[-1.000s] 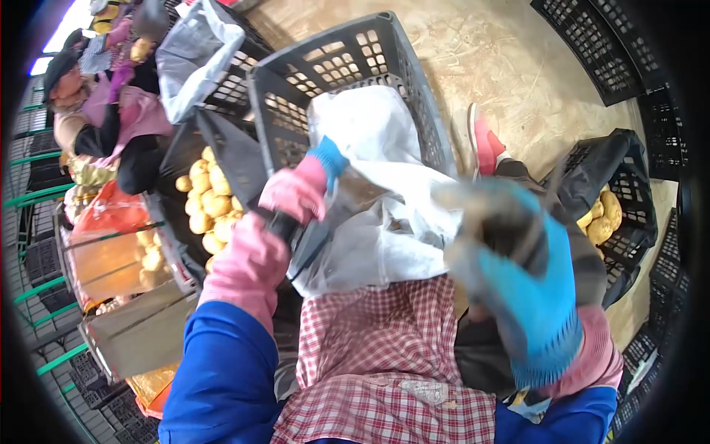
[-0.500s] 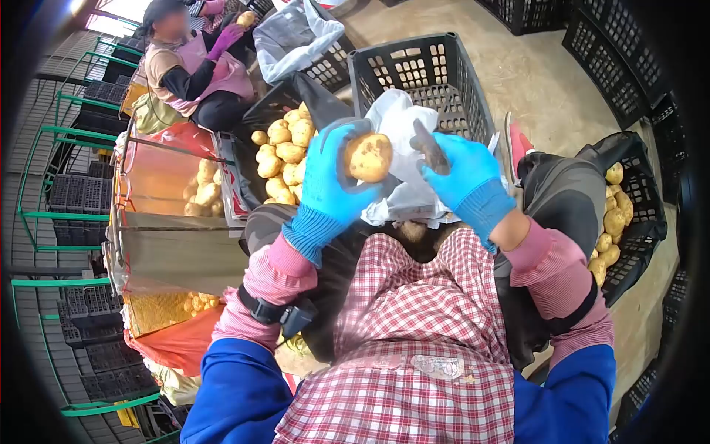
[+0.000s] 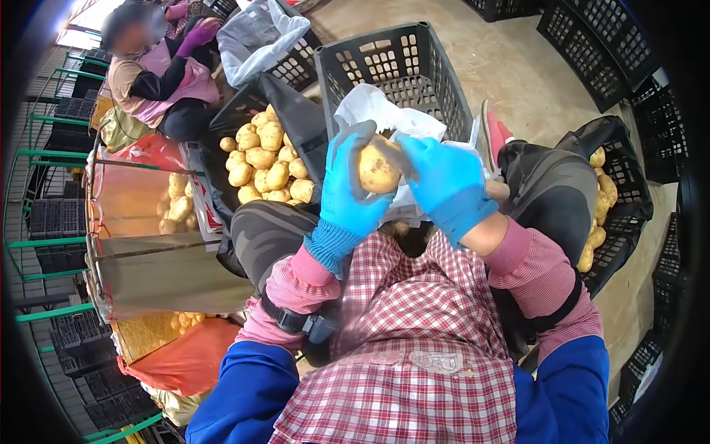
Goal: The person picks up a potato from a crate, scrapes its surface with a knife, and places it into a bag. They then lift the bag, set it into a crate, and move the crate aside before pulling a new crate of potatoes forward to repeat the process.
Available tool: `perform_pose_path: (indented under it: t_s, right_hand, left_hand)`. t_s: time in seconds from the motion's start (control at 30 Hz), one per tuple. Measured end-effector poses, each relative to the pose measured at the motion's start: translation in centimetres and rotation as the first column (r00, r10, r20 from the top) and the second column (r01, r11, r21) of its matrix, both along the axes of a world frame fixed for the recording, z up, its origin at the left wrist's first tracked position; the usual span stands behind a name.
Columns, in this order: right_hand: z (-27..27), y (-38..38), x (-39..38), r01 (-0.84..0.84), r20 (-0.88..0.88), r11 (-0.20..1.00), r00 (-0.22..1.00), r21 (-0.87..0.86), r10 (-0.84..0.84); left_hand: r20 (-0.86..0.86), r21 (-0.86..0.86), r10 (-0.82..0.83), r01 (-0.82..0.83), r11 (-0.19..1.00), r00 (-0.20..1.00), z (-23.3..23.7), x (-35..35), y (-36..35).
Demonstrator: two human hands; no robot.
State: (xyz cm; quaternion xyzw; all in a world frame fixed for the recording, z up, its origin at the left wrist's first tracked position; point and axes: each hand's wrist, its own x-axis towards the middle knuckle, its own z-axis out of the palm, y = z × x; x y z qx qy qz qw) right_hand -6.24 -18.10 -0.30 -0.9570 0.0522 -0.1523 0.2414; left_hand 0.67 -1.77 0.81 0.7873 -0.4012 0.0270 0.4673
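Note:
My left hand (image 3: pixel 351 181), in a blue glove with dark palm coating, is wrapped round a potato (image 3: pixel 377 167) with brown marks on its skin. My right hand (image 3: pixel 446 180), gloved alike, meets the potato's right side; its dark-coated fingers press on the upper right and partly cover it. Both hands are in front of my lap, above a white plastic sheet (image 3: pixel 373 106) draped over the near end of a black plastic crate (image 3: pixel 452 89).
Several potatoes (image 3: pixel 266 159) fill a dark-lined crate on the left. More potatoes (image 3: pixel 603 196) lie in a black crate (image 3: pixel 632 185) at right. A co-worker (image 3: pixel 166 81) sits at upper left beside a lined crate (image 3: pixel 296 63). Stacked black crates (image 3: pixel 592 44) stand at upper right.
My right hand has moved left, from apart to touching the potato. My left hand still holds it, now turned differently. The surroundings have shifted left in view.

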Motion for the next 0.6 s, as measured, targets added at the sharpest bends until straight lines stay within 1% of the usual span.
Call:
perform_pose_path:
  t_s: [0.03, 0.13, 0.23, 0.33, 0.43, 0.53, 0.6]
  right_hand:
    - [0.3, -0.5, 0.2, -0.002, -0.02, 1.0, 1.0, 0.012, 0.002]
    - [-0.2, -0.7, 0.0, 0.042, -0.016, 0.994, 0.999, -0.103, -0.044]
    - [-0.1, 0.5, -0.5, 0.033, -0.167, 0.995, 0.985, -0.095, -0.049]
    - [-0.9, -1.3, 0.3, 0.026, -0.087, 0.999, 0.996, -0.032, -0.029]
    - [-0.7, -0.9, 0.2, 0.031, -0.115, 0.999, 0.993, 0.033, -0.027]
    - [-0.3, 0.1, -0.7, 0.015, -0.1, 0.999, 0.995, -0.047, -0.02]
    - [-0.3, -1.1, -0.4, 0.047, -0.081, 0.987, 0.996, 0.154, -0.035]
  left_hand:
    - [-0.004, 0.018, -0.011, 0.011, 1.0, 1.0, -0.2, 0.2, -0.2]
    - [-0.039, -0.009, 0.003, -0.004, 1.0, 0.999, -0.6, 0.1, -0.9]
    - [0.012, 0.071, 0.024, -0.025, 0.997, 1.0, -1.1, 0.3, -0.9]
    - [0.069, 0.053, -0.016, 0.012, 0.999, 0.997, -1.3, 0.6, -0.7]
    - [-0.017, 0.012, 0.019, -0.019, 1.0, 1.0, -1.1, 0.1, -1.0]
    - [-0.046, 0.022, 0.018, -0.017, 1.0, 0.999, -1.1, 0.1, -0.4]
    - [-0.12, -0.076, -0.024, 0.015, 0.997, 0.992, -1.1, 0.0, -0.2]
